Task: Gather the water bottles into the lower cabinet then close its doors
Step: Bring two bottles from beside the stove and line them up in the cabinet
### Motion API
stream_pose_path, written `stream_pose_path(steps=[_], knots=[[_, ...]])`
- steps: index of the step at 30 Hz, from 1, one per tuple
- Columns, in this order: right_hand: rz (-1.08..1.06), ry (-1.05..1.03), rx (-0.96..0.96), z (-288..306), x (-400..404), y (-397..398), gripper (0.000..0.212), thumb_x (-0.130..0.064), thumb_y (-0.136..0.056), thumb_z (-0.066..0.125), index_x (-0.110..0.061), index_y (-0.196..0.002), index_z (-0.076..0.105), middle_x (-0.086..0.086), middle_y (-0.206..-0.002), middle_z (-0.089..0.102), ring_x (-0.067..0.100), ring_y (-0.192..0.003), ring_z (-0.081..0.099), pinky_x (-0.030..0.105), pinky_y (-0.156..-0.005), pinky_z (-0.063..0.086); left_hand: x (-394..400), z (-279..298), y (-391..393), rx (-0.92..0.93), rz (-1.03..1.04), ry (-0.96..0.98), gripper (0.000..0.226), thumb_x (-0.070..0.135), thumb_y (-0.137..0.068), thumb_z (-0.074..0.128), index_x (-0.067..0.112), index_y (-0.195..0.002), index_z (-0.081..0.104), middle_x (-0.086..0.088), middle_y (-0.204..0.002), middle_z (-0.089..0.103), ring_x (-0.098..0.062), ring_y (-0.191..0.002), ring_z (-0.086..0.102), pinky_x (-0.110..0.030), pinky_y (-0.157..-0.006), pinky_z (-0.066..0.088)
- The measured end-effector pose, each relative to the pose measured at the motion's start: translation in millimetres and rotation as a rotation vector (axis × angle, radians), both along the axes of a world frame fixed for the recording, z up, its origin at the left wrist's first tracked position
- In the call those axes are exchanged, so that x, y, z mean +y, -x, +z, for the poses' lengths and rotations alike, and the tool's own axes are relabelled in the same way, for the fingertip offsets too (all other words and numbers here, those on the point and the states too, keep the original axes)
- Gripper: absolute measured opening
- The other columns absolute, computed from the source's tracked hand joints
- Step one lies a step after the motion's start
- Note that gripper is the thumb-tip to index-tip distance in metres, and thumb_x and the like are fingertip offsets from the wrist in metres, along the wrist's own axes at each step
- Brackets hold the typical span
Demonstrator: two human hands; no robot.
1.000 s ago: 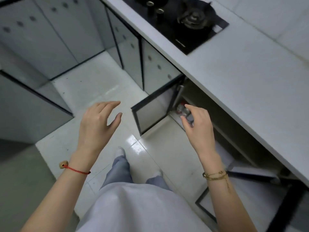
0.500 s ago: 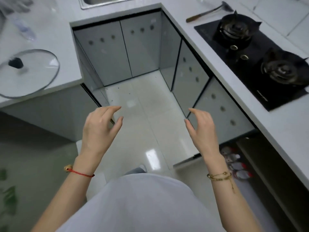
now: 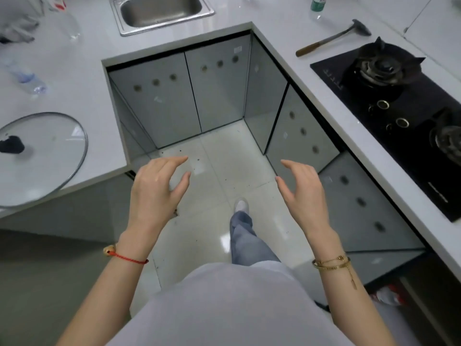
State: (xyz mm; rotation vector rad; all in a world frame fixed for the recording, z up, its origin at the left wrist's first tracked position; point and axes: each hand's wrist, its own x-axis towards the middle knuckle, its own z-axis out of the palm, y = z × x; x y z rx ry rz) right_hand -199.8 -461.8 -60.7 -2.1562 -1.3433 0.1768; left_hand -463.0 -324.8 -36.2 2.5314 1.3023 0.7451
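Btwn trips: both my left hand (image 3: 156, 188) & right hand (image 3: 303, 193) hanging empty, fingers apart. Prob next fetching the far-left bottle (image 3: 23, 76) for the cabinet (image 3: 384, 264) near right.

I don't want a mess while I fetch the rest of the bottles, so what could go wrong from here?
The open cabinet door juts out low beside your right leg, so you might knock it when you step back. The bottle on the left counter lies on its side and may roll when grabbed. The green-label bottle stands near the hammer, which a reach could nudge. Both your left hand and right hand are free.
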Motion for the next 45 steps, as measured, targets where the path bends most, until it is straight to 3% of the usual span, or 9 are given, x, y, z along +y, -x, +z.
stream_pose_path(steps=[7,11,18,27,32,36,40,45], knots=[[-0.039,-0.025,-0.017,10,110,-92,0.036,-0.024,-0.094,0.061,-0.013,-0.128,0.056,0.001,-0.122,0.063,0.016,-0.118,0.051,0.017,-0.099,0.033,118,1,-95,-0.032,-0.022,0.005,0.03,0.023,-0.091,0.068,0.016,-0.12,0.066,0.0,-0.115,0.07,-0.021,-0.109,0.063,-0.039,-0.092,0.049],[-0.052,-0.042,-0.035,27,180,-155,0.035,-0.024,-0.094,0.06,-0.014,-0.128,0.056,0.001,-0.121,0.062,0.016,-0.116,0.051,0.026,-0.099,0.042,190,13,-163,-0.054,-0.029,-0.022,0.03,0.023,-0.09,0.068,0.018,-0.119,0.067,0.001,-0.114,0.07,-0.019,-0.107,0.063,-0.037,-0.092,0.048],[-0.083,-0.04,-0.049,43,272,-245,0.037,-0.022,-0.094,0.061,-0.012,-0.129,0.056,0.002,-0.123,0.061,0.017,-0.119,0.05,0.014,-0.1,0.029,295,26,-255,-0.041,-0.081,-0.036,0.032,0.022,-0.09,0.068,0.014,-0.121,0.067,-0.003,-0.115,0.07,-0.022,-0.108,0.064,-0.039,-0.093,0.05],[-0.221,-0.007,0.012,29,365,-324,0.038,-0.025,-0.096,0.058,-0.016,-0.133,0.054,0.0,-0.126,0.059,0.011,-0.12,0.046,0.019,-0.099,0.032,430,16,-353,-0.029,-0.178,0.003,0.033,0.022,-0.09,0.068,0.014,-0.122,0.066,-0.005,-0.114,0.07,-0.025,-0.107,0.064,-0.045,-0.093,0.052],[-0.314,0.006,0.002,20,435,-363,0.037,-0.026,-0.095,0.06,-0.016,-0.13,0.055,0.0,-0.123,0.06,0.01,-0.119,0.045,0.011,-0.097,0.028,516,14,-411,-0.058,-0.245,0.008,0.032,0.022,-0.089,0.069,0.014,-0.12,0.068,-0.004,-0.112,0.071,-0.023,-0.1,0.065,-0.039,-0.092,0.052],[-0.405,-0.001,0.016,26,501,-396,0.039,-0.027,-0.096,0.058,-0.016,-0.132,0.053,0.0,-0.112,0.062,0.012,-0.115,0.046,0.02,-0.098,0.035,597,21,-457,-0.075,-0.296,-0.027,0.032,0.018,-0.087,0.072,0.012,-0.118,0.069,-0.008,-0.112,0.073,-0.028,-0.102,0.067,-0.045,-0.092,0.054],[-0.47,-0.018,-0.006,35,568,-433,0.039,-0.027,-0.096,0.057,-0.015,-0.133,0.053,0.003,-0.128,0.059,0.017,-0.123,0.045,0.02,-0.101,0.03,672,35,-500,-0.081,-0.331,-0.043,0.033,0.021,-0.088,0.07,0.01,-0.119,0.069,-0.01,-0.114,0.073,-0.03,-0.103,0.068,-0.047,-0.091,0.056],[-0.515,-0.034,-0.009,45,637,-465,0.039,-0.027,-0.095,0.058,-0.016,-0.133,0.053,0.004,-0.128,0.06,0.017,-0.122,0.045,0.021,-0.099,0.032,744,41,-543,-0.053,-0.373,-0.049,0.036,0.022,-0.088,0.071,0.009,-0.121,0.068,-0.012,-0.116,0.072,-0.033,-0.104,0.068,-0.05,-0.092,0.055]])
